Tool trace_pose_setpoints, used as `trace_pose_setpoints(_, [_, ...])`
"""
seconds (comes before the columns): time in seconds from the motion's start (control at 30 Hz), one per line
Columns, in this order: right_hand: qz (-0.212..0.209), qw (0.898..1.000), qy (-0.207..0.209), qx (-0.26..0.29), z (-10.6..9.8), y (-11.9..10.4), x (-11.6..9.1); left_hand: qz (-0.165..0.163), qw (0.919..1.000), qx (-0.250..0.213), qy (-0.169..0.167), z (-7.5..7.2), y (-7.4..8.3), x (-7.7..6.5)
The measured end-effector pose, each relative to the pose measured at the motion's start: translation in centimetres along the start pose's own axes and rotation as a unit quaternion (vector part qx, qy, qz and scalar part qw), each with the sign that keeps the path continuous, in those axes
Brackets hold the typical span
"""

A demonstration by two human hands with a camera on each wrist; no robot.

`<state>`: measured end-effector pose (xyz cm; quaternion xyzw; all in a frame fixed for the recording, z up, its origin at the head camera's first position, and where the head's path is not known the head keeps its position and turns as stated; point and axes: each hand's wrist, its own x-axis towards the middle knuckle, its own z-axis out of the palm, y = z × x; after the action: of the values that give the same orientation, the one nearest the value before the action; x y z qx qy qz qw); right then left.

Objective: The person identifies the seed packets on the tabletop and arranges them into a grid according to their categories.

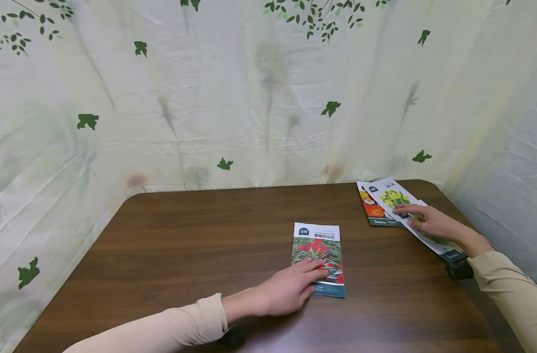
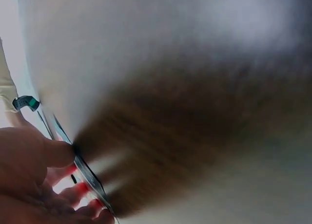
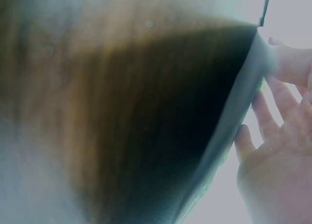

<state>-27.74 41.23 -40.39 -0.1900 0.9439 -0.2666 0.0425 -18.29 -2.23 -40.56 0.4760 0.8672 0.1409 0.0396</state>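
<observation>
My left hand [image 1: 290, 287] lies across the lower part of a seed packet [image 1: 317, 233] with red flowers, its fingers stretched over the printed front. That packet is flat on the table, and its lower left is hidden under the hand. At the far right, my right hand [image 1: 436, 225] touches the front of a seed packet with yellow flowers [image 1: 394, 196], fingers extended. Beneath this one lies an orange-flower packet [image 1: 374, 211], partly covered. In the right wrist view the fingers [image 3: 265, 114] rest against the packet, seen nearly edge-on [image 3: 219, 131].
The brown wooden table [image 1: 197, 235] has rounded back corners. A pale curtain [image 1: 233, 98] with leaf prints hangs right behind its back edge and along both sides. Another white packet corner [image 1: 421, 202] shows beside the right hand.
</observation>
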Motion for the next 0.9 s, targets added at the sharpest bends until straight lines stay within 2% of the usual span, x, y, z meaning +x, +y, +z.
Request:
trace_pose_setpoints(0.53, [0.000,1.000,-0.002,0.003,0.1,0.2,0.1,-0.033,0.9992,-0.007,0.023,0.0,-0.2,-2.5])
trace_pose_setpoints(0.9, [-0.007,1.000,0.005,0.004,0.1,0.4,0.0,-0.032,0.9989,0.018,0.030,0.0,-0.3,-3.4])
